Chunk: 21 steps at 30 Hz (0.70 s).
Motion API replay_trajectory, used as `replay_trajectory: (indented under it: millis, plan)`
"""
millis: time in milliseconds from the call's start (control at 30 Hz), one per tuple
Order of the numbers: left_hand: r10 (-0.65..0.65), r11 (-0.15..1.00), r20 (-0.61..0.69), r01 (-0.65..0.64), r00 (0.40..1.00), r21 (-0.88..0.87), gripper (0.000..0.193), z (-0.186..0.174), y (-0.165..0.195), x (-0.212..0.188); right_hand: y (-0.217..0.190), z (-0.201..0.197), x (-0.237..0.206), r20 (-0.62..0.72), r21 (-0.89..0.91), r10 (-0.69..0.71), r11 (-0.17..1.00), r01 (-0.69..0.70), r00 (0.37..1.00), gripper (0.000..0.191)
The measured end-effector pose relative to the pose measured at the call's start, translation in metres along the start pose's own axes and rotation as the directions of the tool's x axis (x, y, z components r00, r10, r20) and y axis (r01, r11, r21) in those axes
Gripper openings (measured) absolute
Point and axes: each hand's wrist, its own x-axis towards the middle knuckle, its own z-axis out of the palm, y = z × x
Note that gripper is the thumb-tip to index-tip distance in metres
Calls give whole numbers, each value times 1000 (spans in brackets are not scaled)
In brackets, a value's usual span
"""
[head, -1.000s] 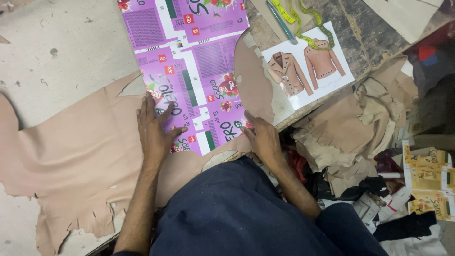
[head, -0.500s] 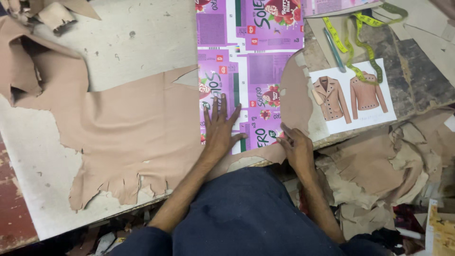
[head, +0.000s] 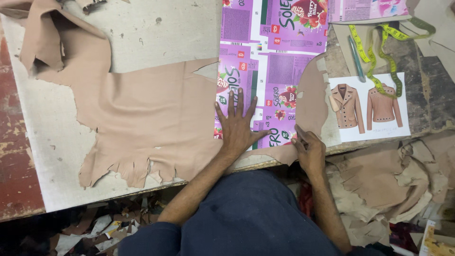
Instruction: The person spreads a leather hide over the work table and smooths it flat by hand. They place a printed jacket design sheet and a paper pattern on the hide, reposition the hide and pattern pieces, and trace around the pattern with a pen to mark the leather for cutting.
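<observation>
Head view, looking straight down. The left hand (head: 238,127) is laid flat w/ fingers spread wide, palm pressed on the lower edge of a purple printed card sheet (head: 275,71) — nothing is gripped by it. The sheet is spread over a tan leather hide (head: 151,114), which is laid across the pale desk (head: 156,33) and runs out to the left, its lower edge ragged, its upper-left corner folded over.

The right hand (head: 309,150) is seen at the sheet's lower right corner, fingers drawn narrow around a thin dark tool (head: 300,134), its tip set against the sheet's edge; what kind of tool cannot be told. Just right of that corner, a curved piece of tan leather (head: 313,97) is seen beside the sheet.

Further right, a white paper w/ two jacket pictures (head: 367,108) is laid on the desk. A yellow-green tape measure (head: 379,61) is looped above it and partly over its top edge, w/ a bluish pen (head: 356,58) just beside the tape.

Below the desk edge at right, a heap of tan leather offcuts (head: 388,182) is piled — paper scraps (head: 104,227) are scattered on the floor at lower left. A dark blue garment is worn by the person.
</observation>
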Motion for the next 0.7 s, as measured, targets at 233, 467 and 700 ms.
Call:
replay_trajectory:
  millis: [233, 467, 700]
  plan:
    - [-36, 999, -3, 36, 999, 20, 117, -1, 6, -4, -3, -3, 2, 13, -15, -2, 1000, 2, 1000, 46]
    - [-55, 998, -42, 56, 998, 23, 117, -1, 11, -5, -8, -12, 8, 79, -34, 0, 999, 3, 997, 46]
    - [-69, 998, -69, 68, 995, -11, 114, 0, 18, -5, -6, -33, 20, 194, -115, -83, 988, 107, 977, 48]
